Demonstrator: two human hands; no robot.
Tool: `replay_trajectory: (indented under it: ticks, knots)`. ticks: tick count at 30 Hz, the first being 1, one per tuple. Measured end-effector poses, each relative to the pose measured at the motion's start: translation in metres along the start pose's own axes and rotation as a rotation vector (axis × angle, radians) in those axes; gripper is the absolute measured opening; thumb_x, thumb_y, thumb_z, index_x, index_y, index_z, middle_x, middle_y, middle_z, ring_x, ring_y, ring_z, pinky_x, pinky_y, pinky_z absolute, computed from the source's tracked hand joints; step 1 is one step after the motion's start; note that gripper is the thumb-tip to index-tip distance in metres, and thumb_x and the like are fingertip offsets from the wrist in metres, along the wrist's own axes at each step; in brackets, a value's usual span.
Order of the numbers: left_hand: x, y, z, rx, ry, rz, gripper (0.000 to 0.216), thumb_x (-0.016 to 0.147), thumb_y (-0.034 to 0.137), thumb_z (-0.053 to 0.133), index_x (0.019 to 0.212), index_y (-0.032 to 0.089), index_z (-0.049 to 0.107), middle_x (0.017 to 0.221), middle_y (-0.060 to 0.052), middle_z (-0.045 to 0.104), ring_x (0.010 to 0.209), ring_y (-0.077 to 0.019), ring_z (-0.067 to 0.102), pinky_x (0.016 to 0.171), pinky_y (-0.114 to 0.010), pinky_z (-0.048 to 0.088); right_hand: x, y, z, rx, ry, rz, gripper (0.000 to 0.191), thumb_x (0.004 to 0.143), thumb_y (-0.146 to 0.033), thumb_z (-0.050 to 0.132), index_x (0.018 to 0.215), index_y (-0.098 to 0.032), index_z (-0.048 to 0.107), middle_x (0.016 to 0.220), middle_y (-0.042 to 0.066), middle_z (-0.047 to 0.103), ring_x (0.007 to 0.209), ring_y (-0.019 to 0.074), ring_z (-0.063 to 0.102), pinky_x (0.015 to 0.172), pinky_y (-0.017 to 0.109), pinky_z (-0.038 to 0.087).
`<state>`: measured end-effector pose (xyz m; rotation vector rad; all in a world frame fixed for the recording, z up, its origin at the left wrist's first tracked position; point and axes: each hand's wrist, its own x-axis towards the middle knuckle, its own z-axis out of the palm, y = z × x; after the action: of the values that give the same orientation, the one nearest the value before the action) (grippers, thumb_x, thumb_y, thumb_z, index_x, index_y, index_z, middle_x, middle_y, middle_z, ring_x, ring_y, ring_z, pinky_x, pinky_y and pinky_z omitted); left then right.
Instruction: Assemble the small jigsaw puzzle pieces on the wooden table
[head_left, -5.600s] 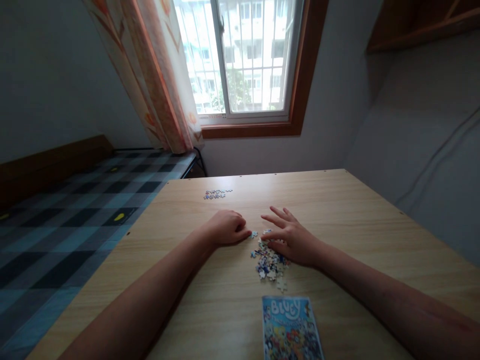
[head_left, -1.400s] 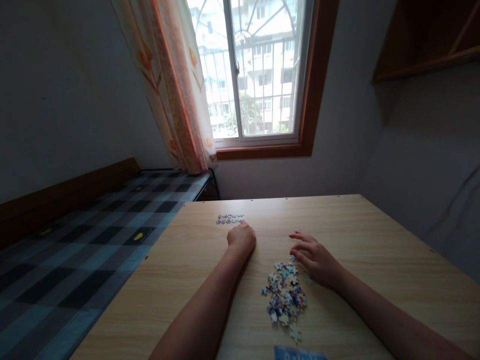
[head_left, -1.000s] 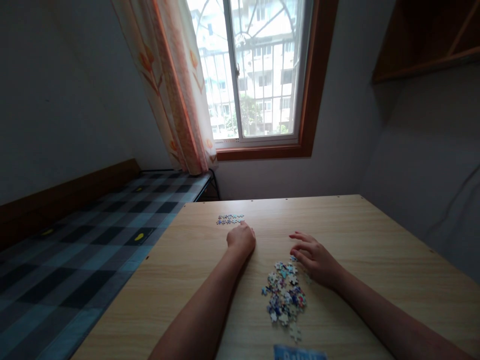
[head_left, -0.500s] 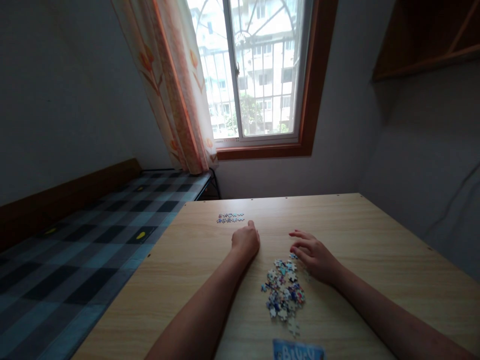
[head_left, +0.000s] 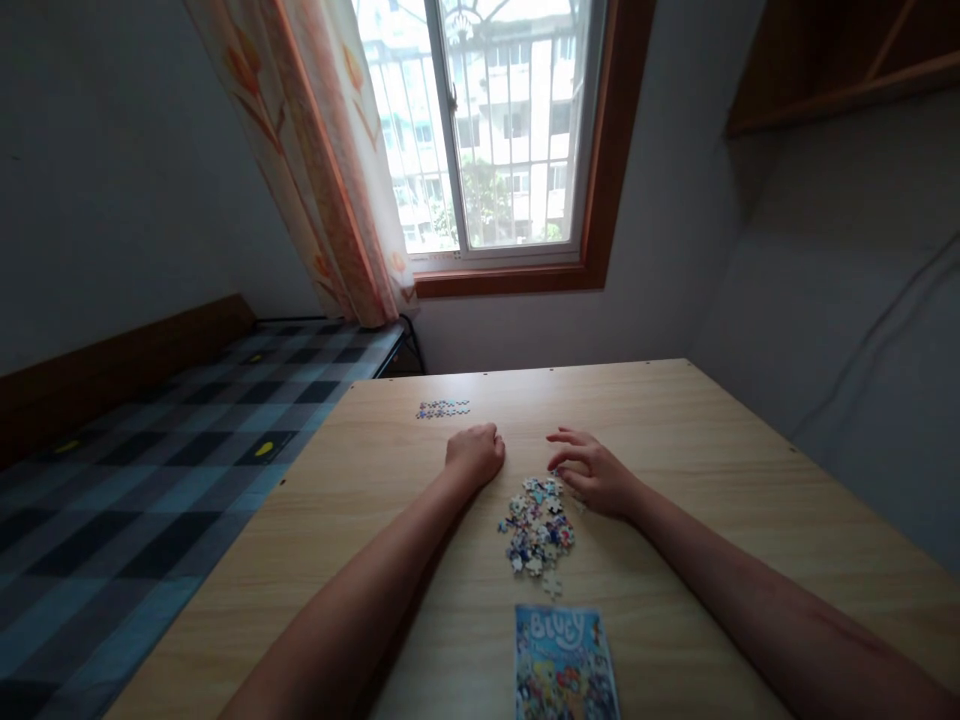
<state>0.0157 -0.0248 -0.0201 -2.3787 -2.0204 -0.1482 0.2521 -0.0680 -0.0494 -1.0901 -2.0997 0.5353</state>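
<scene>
A loose heap of small jigsaw pieces (head_left: pixel 537 522) lies on the light wooden table (head_left: pixel 712 450). My right hand (head_left: pixel 592 472) rests at the heap's far right edge, fingers curved and apart, tips touching pieces. My left hand (head_left: pixel 475 453) lies just left of the heap, curled into a loose fist on the wood; what it holds, if anything, is hidden. A short row of joined pieces (head_left: pixel 442 408) sits further back, beyond my left hand. A blue picture card marked "Bluey" (head_left: pixel 565 662) lies near the front edge.
A bed with a dark checked cover (head_left: pixel 135 470) stands along the table's left side. Behind the table are a window (head_left: pixel 495 130) with a patterned curtain (head_left: pixel 322 160). A wooden shelf (head_left: pixel 840 60) hangs at the upper right, above a grey wall.
My left hand has drawn back from the joined row toward the heap. My right hand stayed at the heap's edge. The view has tilted down, showing the whole card.
</scene>
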Motion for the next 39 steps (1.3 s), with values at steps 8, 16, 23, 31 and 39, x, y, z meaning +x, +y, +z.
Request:
replay_trajectory:
  ticks: [8,16,23,31,39]
  knots:
    - [-0.031,-0.017,0.002,-0.385,0.106,0.276,0.019,0.09,0.024,0.054,0.099,0.02,0.071,0.094,-0.006,0.068,0.089,-0.0183,0.062,0.084,-0.03,0.047,-0.003,0.0,0.004,-0.05,0.044,-0.099,0.026,0.074,-0.006,0.058,0.08,-0.023,0.076,0.127,0.008,0.066,0.134,0.0294,0.048,0.112,0.052,0.038]
    - [-0.031,-0.014,0.008,-0.504,0.09,0.566,0.023,0.084,0.038,0.072,0.101,0.024,0.078,0.094,-0.006,0.069,0.093,-0.0212,0.06,0.09,-0.035,0.046,-0.001,0.009,0.009,-0.05,0.128,-0.045,0.027,0.079,-0.007,0.054,0.078,-0.024,0.074,0.119,0.007,0.069,0.128,0.0275,0.053,0.109,0.05,0.042]
    - [-0.034,-0.009,0.007,-0.492,0.059,0.619,0.018,0.085,0.037,0.071,0.097,0.027,0.079,0.097,-0.004,0.07,0.094,-0.0202,0.059,0.09,-0.034,0.045,0.0,0.009,0.009,-0.062,0.131,-0.038,0.026,0.078,-0.007,0.054,0.078,-0.023,0.074,0.118,0.008,0.07,0.126,0.0276,0.055,0.108,0.049,0.042]
    - [-0.033,-0.007,0.003,-0.67,0.033,0.495,0.004,0.075,0.023,0.077,0.078,0.021,0.077,0.082,-0.003,0.07,0.078,-0.0159,0.06,0.077,-0.028,0.046,0.0,0.007,0.008,-0.033,0.14,-0.004,0.027,0.076,-0.009,0.054,0.077,-0.024,0.076,0.116,0.008,0.071,0.124,0.0276,0.056,0.108,0.048,0.042]
    - [-0.016,-0.044,0.006,-0.87,0.198,0.148,0.019,0.081,0.028,0.069,0.096,0.018,0.073,0.075,0.0,0.071,0.065,-0.0133,0.06,0.065,-0.024,0.046,0.001,0.012,0.011,0.041,0.179,0.096,0.025,0.076,-0.012,0.053,0.076,-0.023,0.075,0.117,0.008,0.07,0.124,0.0266,0.056,0.109,0.048,0.041]
